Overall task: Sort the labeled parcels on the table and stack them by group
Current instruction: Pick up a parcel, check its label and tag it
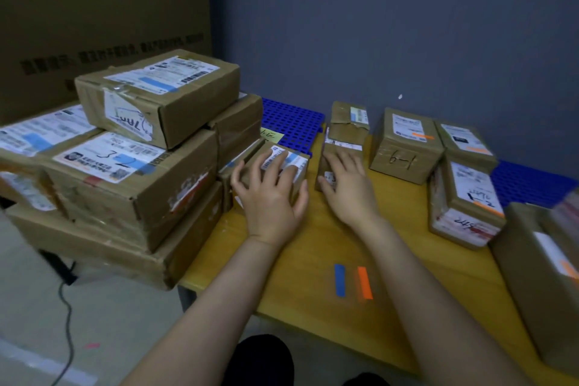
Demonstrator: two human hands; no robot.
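My left hand (pixel 271 194) grips a small brown parcel (pixel 299 163) with a blue-marked label, its fingers spread over the top and the thumb on the near right side. My right hand (pixel 346 185) rests on a narrow brown parcel (pixel 340 147) just to the right, with the fingers curled over it. Behind that one stands another small parcel (pixel 349 121). At the left rises a stack of large blue-marked parcels (pixel 156 97). On the right stand orange-marked parcels, one inscribed "6-1" (pixel 404 147), another (pixel 466 197) lying nearer.
The wooden table (pixel 313 254) carries a blue tape strip (pixel 340 279) and an orange one (pixel 365 283). Blue perforated mats (pixel 291 121) lie at the back. A large box (pixel 539 276) fills the right edge. A big carton (pixel 94 9) stands behind the left stack. A cable (pixel 65 301) runs over the floor.
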